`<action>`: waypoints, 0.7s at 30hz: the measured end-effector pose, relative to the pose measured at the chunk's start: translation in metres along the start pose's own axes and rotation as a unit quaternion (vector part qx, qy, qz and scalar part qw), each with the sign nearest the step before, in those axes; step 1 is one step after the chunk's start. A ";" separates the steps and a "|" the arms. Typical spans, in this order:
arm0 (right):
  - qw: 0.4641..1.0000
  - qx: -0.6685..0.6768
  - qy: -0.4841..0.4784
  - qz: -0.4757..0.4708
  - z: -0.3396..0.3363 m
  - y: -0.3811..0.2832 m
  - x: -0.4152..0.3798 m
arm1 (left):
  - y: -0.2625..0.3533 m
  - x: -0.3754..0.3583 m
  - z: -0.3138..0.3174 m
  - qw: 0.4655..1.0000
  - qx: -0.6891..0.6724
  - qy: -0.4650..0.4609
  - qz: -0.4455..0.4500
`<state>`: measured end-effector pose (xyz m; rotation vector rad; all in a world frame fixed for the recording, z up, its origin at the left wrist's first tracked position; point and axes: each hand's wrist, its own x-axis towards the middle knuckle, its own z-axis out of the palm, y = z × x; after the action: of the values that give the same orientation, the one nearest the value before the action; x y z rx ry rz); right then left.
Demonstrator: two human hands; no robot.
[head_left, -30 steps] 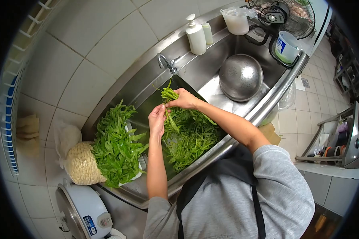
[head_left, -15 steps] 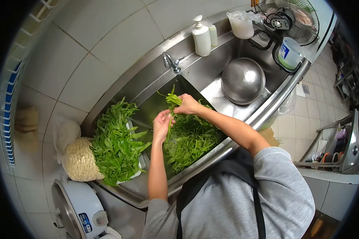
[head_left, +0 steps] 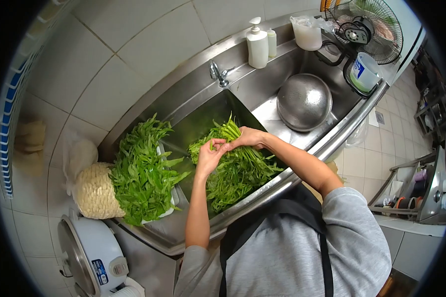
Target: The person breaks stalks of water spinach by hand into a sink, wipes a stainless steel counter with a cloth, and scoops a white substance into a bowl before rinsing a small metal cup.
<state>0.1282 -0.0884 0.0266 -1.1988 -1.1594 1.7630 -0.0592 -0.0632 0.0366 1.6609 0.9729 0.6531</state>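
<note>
My right hand [head_left: 250, 138] is wrapped round a bunch of leafy green stems [head_left: 230, 130], their pale ends pointing toward the tap and the leaves trailing back over the sink. Close against it, the fingers of my left hand [head_left: 210, 156] are pinched together at a bit of green stem. Below both hands, more loose leafy greens [head_left: 225, 188] lie in the left sink basin [head_left: 198, 121]. To the left, a heap of broad-leaved greens [head_left: 143, 173] rests on a white tray [head_left: 175, 198], mostly hidden under the leaves.
An upturned metal bowl [head_left: 305, 101] sits in the right basin. Behind stand the tap [head_left: 219, 74], a white pump bottle [head_left: 257, 47] and a fan [head_left: 364, 29]. A woven basket [head_left: 96, 193] and a rice cooker [head_left: 91, 260] are at the left. The sink's front rim [head_left: 327, 148] runs before me.
The bunch in my right hand has turned and come lower, its leaves now spread toward me. My left hand has moved slightly right and down, closer to my right hand. The view has shifted a little.
</note>
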 end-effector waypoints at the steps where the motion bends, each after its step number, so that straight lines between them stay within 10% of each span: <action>1: 0.999 0.034 -0.021 0.009 0.001 -0.003 -0.006 | 0.004 -0.002 0.002 1.000 0.001 -0.006 -0.001; 14: 0.998 0.039 0.014 -0.049 -0.020 0.007 -0.006 | -0.020 -0.008 0.012 0.976 0.024 0.195 0.092; 21: 0.985 0.098 0.135 -0.043 -0.068 -0.021 -0.024 | -0.099 -0.047 -0.017 0.911 0.379 0.041 -0.156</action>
<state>0.2019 -0.0831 0.0422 -1.2061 -0.8458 1.5537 -0.1251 -0.0833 -0.0503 2.0712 1.6523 0.1132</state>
